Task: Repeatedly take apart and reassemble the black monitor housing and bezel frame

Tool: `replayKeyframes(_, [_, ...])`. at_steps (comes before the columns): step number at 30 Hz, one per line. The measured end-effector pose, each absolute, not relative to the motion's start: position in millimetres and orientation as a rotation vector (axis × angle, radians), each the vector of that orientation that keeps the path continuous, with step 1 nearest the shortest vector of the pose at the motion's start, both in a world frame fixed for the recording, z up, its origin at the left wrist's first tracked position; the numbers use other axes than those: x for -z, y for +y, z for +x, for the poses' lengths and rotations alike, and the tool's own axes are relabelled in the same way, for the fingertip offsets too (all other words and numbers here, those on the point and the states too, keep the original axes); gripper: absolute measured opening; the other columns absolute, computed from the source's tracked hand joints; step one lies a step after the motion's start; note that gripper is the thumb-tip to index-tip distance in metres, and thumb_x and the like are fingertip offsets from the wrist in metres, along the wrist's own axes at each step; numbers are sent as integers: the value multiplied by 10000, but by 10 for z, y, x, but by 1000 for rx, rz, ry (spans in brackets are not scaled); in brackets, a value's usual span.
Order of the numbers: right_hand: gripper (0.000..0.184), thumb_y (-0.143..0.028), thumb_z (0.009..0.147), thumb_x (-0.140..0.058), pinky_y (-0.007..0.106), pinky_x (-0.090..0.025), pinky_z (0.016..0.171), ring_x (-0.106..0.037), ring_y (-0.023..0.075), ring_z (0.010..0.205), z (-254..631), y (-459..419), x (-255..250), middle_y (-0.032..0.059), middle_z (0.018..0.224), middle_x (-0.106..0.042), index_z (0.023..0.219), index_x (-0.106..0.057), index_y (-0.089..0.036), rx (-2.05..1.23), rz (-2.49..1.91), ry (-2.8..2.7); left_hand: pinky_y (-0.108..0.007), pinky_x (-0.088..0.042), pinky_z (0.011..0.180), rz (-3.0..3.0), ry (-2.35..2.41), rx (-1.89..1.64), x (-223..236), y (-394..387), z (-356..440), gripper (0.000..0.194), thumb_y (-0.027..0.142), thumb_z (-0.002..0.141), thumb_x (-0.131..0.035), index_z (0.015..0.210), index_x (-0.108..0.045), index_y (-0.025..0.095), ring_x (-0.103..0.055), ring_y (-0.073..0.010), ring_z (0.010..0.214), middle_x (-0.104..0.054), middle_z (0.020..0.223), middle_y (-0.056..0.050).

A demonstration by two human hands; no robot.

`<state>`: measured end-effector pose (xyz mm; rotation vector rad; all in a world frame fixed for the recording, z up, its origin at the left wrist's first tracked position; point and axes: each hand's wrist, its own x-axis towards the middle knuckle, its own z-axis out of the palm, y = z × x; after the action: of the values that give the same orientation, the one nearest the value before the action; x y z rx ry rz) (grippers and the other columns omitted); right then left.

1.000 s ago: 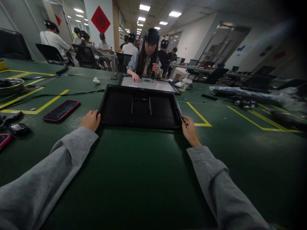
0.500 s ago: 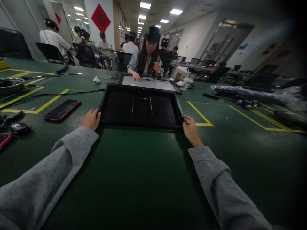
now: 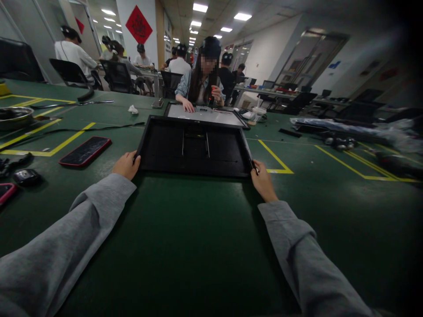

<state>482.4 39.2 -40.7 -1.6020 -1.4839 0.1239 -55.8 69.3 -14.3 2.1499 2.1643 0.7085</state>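
The black monitor housing [image 3: 161,149] lies between the two hands, its hollow inner side facing up, over the near middle of the green table [image 3: 185,237]. The left hand [image 3: 126,166] grips its left edge near the near corner, thumb on the rim and fingers curled around the outside; the right hand [image 3: 263,180] pinches the right edge near the other near corner, thumb and fingers closed on it. Whether the housing rests flat or is slightly raised, I cannot tell.

From its near edge, bare green surface runs back between the grey sleeves, and there is open room to the right too, as far as the yellow tape [image 3: 277,160] and beyond. On the far side the way is taken: a display panel [image 3: 211,115] lies right behind the housing, with a co-worker's hand [image 3: 188,105] resting on it and the other hand [image 3: 216,93] holding an orange-handled screwdriver [image 3: 211,97].

To the left, a red-edged phone [image 3: 86,152] lies near the left hand, a black strap [image 3: 82,129] stretches beyond it, and a metal bowl [image 3: 16,121] sits farther left. Clear plastic wrapping [image 3: 350,127] lies far right.
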Motion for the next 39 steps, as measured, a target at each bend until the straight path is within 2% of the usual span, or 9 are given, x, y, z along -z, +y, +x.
replayKeyframes(8, [480, -234, 842, -499, 509, -450, 1104, -619, 295, 1237, 4803, 370, 377, 177, 1292, -667, 1301, -590, -129, -101, -1602, -1446, -385, -453, 1017, 2116, 2169, -712, 147, 710, -574, 560, 427, 962, -353, 1362, -575, 104, -604, -278, 1154, -625, 1324, -167])
replayKeyframes(16, [462, -241, 839, -516, 525, -456, 1096, -630, 300, 1221, 4802, 375, 366, 176, 1270, -680, 1283, -599, -144, -124, -1580, -1440, -388, -456, 1013, 2102, 2167, -723, 136, 704, -559, 567, 388, 961, -343, 1382, -557, 74, -603, -293, 1180, -621, 1341, -177])
replayKeyframes(21, [447, -246, 848, -512, 529, -458, 1095, -621, 305, 1232, 4785, 375, 367, 178, 1286, -669, 1273, -606, -142, -100, -1571, -1509, -374, -486, 953, 2005, 2241, -702, 85, 677, -546, 526, 356, 955, -359, 1377, -573, 126, -641, -287, 1119, -684, 1249, -140])
replayKeyframes(28, [435, -231, 862, -488, 516, -469, 1083, -626, 288, 1224, 4789, 373, 370, 171, 1280, -671, 1278, -589, -151, -87, -1544, -1455, -392, -473, 993, 2107, 2180, -725, 127, 697, -581, 555, 401, 952, -371, 1363, -583, 95, -631, -294, 1145, -644, 1322, -163])
replayKeyframes(32, [433, -233, 857, -489, 517, -470, 1079, -635, 296, 1206, 4797, 383, 374, 192, 1260, -676, 1265, -594, -131, -88, -1572, -1447, -382, -473, 996, 2096, 2182, -717, 141, 704, -585, 545, 418, 954, -380, 1357, -591, 117, -635, -282, 1141, -648, 1316, -154])
replayKeyframes(39, [448, -285, 894, -469, 529, -458, 1088, -613, 305, 1237, 4789, 369, 373, 177, 1312, -652, 1304, -583, -143, -43, -1595, -1564, -389, -469, 1014, 2028, 2232, -672, 81, 674, -553, 553, 382, 969, -361, 1405, -545, 96, -618, -297, 1196, -649, 1316, -169])
